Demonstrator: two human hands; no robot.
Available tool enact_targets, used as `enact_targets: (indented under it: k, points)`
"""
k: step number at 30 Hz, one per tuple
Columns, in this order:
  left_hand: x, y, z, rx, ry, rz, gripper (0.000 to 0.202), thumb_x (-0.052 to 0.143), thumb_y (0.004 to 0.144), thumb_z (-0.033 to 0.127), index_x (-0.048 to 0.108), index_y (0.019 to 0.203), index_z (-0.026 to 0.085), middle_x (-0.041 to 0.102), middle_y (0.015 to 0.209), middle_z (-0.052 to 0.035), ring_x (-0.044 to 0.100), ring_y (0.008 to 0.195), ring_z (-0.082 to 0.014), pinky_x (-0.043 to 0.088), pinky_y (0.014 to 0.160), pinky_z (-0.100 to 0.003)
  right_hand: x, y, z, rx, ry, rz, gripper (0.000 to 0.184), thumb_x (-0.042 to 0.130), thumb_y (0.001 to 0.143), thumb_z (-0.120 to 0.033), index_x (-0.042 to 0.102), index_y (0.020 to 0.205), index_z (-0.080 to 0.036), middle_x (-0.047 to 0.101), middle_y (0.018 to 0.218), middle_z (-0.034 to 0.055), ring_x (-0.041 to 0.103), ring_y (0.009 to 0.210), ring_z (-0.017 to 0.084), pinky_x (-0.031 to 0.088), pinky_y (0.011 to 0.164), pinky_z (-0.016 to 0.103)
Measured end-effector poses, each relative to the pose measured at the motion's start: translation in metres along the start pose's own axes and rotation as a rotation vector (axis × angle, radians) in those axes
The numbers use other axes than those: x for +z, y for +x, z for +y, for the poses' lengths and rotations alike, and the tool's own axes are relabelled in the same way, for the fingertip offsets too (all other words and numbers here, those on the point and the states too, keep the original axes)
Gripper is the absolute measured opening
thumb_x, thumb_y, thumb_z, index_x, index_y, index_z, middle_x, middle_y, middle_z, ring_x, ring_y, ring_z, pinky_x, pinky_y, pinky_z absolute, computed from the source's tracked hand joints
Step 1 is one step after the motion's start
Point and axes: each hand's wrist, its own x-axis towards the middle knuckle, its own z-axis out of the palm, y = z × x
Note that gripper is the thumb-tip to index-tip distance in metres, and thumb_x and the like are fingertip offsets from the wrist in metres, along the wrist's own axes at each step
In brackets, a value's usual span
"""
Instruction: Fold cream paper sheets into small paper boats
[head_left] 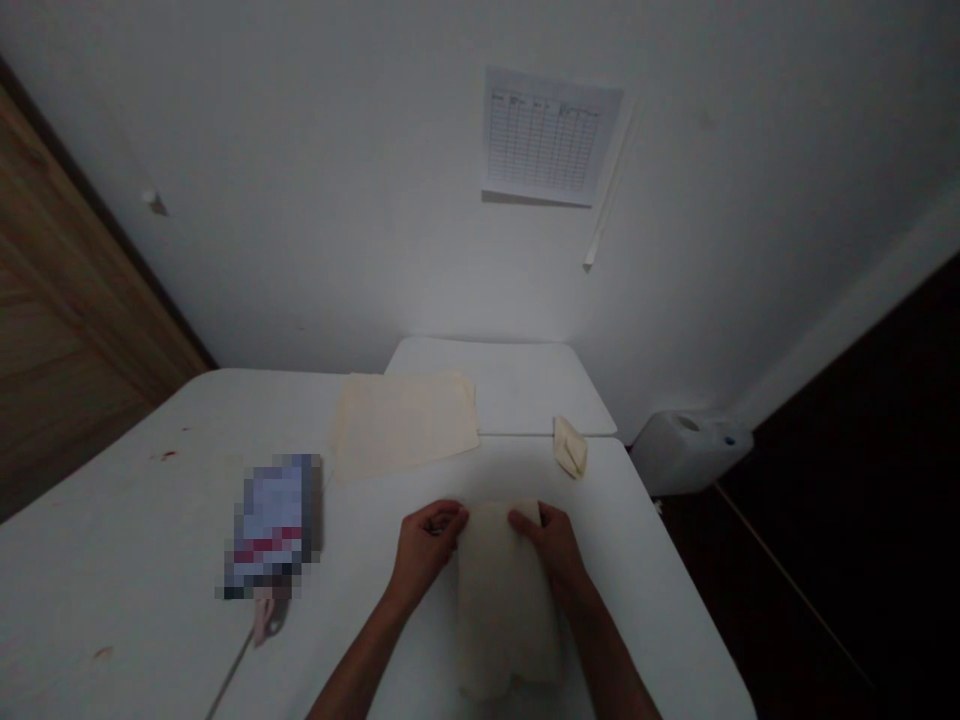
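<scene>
A cream cloth (506,600) hangs or lies in front of me on the white table, its lower end uneven. At its upper left corner, my left hand (433,535) is closed in a pinch on the edge. My right hand (551,540) grips the upper right side, thumb on the front face and fingers behind. Beyond my hands, a flat cream sheet of cloth (409,425) lies at the back of the table. A small folded cream piece (570,447) rests to the right, past my right hand.
A blurred-out object (270,525) with a pinkish strap and a cable lies on the left of the white table (360,600). Behind stands the wall with a printed sheet (551,138). A white plastic jug (686,450) sits on the dark floor, right of the table edge.
</scene>
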Motion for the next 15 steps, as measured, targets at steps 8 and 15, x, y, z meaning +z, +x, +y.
enact_targets:
  k: [8, 15]
  points:
    - [-0.0009, 0.0014, -0.0011, 0.012, -0.016, -0.034, 0.034, 0.074, 0.067, 0.048, 0.070, 0.077, 0.016, 0.066, 0.060, -0.0020, 0.051, 0.043, -0.0099, 0.037, 0.039, -0.019, 0.0003, -0.0013, -0.0043, -0.002, -0.027, 0.008, 0.043, 0.075, 0.065, -0.049, 0.070, 0.084, -0.011, 0.071, 0.078, 0.0089, 0.062, 0.066, 0.021, 0.048, 0.058, 0.029]
    - [-0.0012, 0.0013, -0.0017, 0.048, 0.012, -0.022, 0.032, 0.072, 0.069, 0.047, 0.070, 0.075, 0.016, 0.066, 0.061, -0.0015, 0.052, 0.045, -0.0100, 0.038, 0.041, -0.019, 0.0011, 0.0000, -0.0004, 0.016, 0.036, -0.003, 0.045, 0.076, 0.064, -0.047, 0.070, 0.088, -0.010, 0.071, 0.079, 0.0088, 0.062, 0.065, 0.021, 0.048, 0.059, 0.030]
